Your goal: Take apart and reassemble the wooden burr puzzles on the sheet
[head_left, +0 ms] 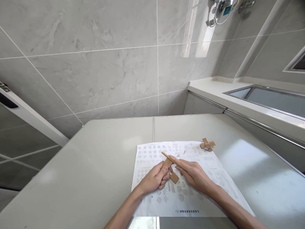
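Both forearms are entering from the bottom edge, cut off there by the frame, and are meeting over a printed sheet [212, 167]. Fingers of the left hand [153, 179] are curling shut around a wooden bar [174, 177]; they are covering its middle, so whether it is one piece or two joined pieces is hard to say. The right hand [194, 175] is lying flatter, with its fingers stretched along and closing on a thin wooden stick [166, 156]. One end of that stick is poking up and left, while the rest is disappearing under the hand. Bar and stick are crossing just between the two hands, slightly above the paper. The sheet is carrying rows of small grey diagrams and one short line of dark characters near its lower edge, all too small to read. A small wooden cross [207, 144] is resting at the sheet's far right corner, well apart from the hands. The paper is lying on a pale grey table [95, 165], which is standing against a grey tiled wall [95, 63]. To the right a steel sink [274, 97] is sitting in a white counter [214, 87], partly cut off. A metal fixture [221, 9] is hanging at the top edge, mostly out of frame, and its small teal label is unreadable.
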Motion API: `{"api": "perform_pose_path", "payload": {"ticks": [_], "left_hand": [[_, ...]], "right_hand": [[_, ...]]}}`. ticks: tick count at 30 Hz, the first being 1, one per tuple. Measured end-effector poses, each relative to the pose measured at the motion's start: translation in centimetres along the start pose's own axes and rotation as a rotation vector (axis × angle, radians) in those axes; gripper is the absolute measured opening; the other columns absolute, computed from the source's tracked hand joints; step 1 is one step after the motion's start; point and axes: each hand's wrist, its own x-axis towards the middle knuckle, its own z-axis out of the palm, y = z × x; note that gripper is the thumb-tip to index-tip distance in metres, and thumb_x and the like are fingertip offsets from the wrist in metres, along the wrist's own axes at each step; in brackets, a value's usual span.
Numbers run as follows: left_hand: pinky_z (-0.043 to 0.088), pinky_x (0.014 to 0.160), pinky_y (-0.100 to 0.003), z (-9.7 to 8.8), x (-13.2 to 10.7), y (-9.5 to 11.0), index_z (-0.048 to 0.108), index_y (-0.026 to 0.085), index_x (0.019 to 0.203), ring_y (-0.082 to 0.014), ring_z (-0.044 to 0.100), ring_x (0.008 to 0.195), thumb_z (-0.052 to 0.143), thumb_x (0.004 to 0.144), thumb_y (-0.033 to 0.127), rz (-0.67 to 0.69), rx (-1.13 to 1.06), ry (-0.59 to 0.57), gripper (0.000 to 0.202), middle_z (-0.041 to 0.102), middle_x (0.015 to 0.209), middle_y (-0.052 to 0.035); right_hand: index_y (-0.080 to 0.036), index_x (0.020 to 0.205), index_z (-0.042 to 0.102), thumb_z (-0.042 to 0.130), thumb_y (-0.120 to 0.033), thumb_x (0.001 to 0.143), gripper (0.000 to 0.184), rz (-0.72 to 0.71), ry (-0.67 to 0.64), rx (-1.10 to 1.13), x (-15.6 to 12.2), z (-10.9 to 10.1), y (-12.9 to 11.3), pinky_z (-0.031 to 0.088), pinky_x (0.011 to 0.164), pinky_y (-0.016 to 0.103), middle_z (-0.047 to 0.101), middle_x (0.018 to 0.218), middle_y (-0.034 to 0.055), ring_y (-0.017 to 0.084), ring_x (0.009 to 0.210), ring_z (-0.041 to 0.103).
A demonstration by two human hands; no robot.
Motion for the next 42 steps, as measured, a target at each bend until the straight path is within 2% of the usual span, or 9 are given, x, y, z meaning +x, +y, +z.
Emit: {"api": "perform_pose_path", "payload": {"ticks": [3, 8, 11, 19, 25, 32, 36, 42], "left_hand": [[0.024, 0.045, -0.023, -0.2, -0.2, 0.4, 0.052, 0.018, 0.114, -0.0062, 0.024, 0.049, 0.049, 0.104, 0.067, -0.003, 0.021, -0.010, 0.050, 0.034, 0.071, 0.0097], [0.021, 0.044, -0.023, 0.4, 0.1, 0.0, 0.050, 0.018, 0.109, -0.0048, 0.023, 0.047, 0.048, 0.104, 0.068, 0.021, 0.006, 0.035, 0.050, 0.034, 0.073, 0.0099], [0.021, 0.044, -0.023, 0.3, 0.1, -0.2, 0.050, 0.018, 0.109, -0.0046, 0.023, 0.048, 0.049, 0.102, 0.070, 0.014, -0.005, 0.045, 0.052, 0.035, 0.074, 0.0096], [0.019, 0.044, -0.023, -0.4, -0.4, 0.4, 0.051, 0.019, 0.115, -0.0062, 0.020, 0.049, 0.051, 0.102, 0.069, -0.002, -0.013, -0.010, 0.052, 0.033, 0.072, 0.0097], [0.018, 0.046, -0.024, 0.1, 0.2, 0.0, 0.049, 0.021, 0.103, -0.0065, 0.018, 0.050, 0.051, 0.101, 0.072, 0.006, -0.032, 0.050, 0.051, 0.031, 0.069, 0.0103], [0.018, 0.045, -0.023, 0.3, 0.4, 0.4, 0.048, 0.021, 0.100, -0.0065, 0.022, 0.051, 0.054, 0.100, 0.070, -0.008, -0.045, 0.093, 0.049, 0.038, 0.073, 0.0082], [0.015, 0.047, -0.023, 0.3, 0.3, 0.6, 0.043, 0.023, 0.091, -0.0064, 0.021, 0.052, 0.059, 0.100, 0.063, -0.067, -0.083, 0.084, 0.044, 0.035, 0.071, 0.0089], [0.012, 0.048, -0.025, 0.2, 0.4, 0.0, 0.044, 0.022, 0.091, -0.0057, 0.018, 0.051, 0.059, 0.100, 0.060, -0.059, -0.132, 0.079, 0.042, 0.033, 0.072, 0.0089]], "right_hand": [[-0.034, 0.169, 0.029, 0.034, -0.015, 0.112, 0.060, -0.003, 0.001, 0.014, 0.1, -0.1, -0.3, 0.052, 0.059, 0.024, 0.068, 0.084, -0.0004, 0.015, 0.064, 0.060], [-0.034, 0.166, 0.037, 0.037, -0.020, 0.112, 0.056, 0.030, 0.031, 0.011, 0.2, 0.2, -0.3, 0.056, 0.062, 0.025, 0.073, 0.089, 0.0022, 0.017, 0.068, 0.067], [-0.034, 0.166, 0.036, 0.037, -0.019, 0.112, 0.056, 0.036, 0.031, 0.016, 0.2, 0.4, -0.2, 0.057, 0.062, 0.025, 0.074, 0.089, 0.0022, 0.017, 0.068, 0.067], [-0.036, 0.168, 0.031, 0.033, -0.014, 0.110, 0.061, 0.035, -0.034, 0.062, 0.3, 0.3, -0.4, 0.053, 0.061, 0.024, 0.070, 0.090, 0.0009, 0.015, 0.068, 0.062], [-0.034, 0.167, 0.033, 0.034, -0.018, 0.112, 0.058, 0.030, -0.041, 0.011, 0.3, 1.1, -1.0, 0.049, 0.057, 0.021, 0.066, 0.079, -0.0015, 0.014, 0.061, 0.059], [-0.035, 0.163, 0.041, 0.036, -0.019, 0.112, 0.054, 0.078, 0.002, 0.004, 0.8, 0.9, -1.5, 0.056, 0.062, 0.024, 0.075, 0.089, 0.0021, 0.017, 0.068, 0.069], [-0.035, 0.160, 0.046, 0.036, -0.023, 0.113, 0.050, 0.098, -0.003, 0.016, 0.6, 0.9, -1.4, 0.058, 0.064, 0.026, 0.076, 0.089, 0.0030, 0.018, 0.070, 0.071], [-0.035, 0.163, 0.042, 0.035, -0.021, 0.113, 0.053, 0.110, -0.041, 0.073, 0.3, 1.3, -1.4, 0.054, 0.063, 0.026, 0.071, 0.085, 0.0014, 0.018, 0.068, 0.064]]}}
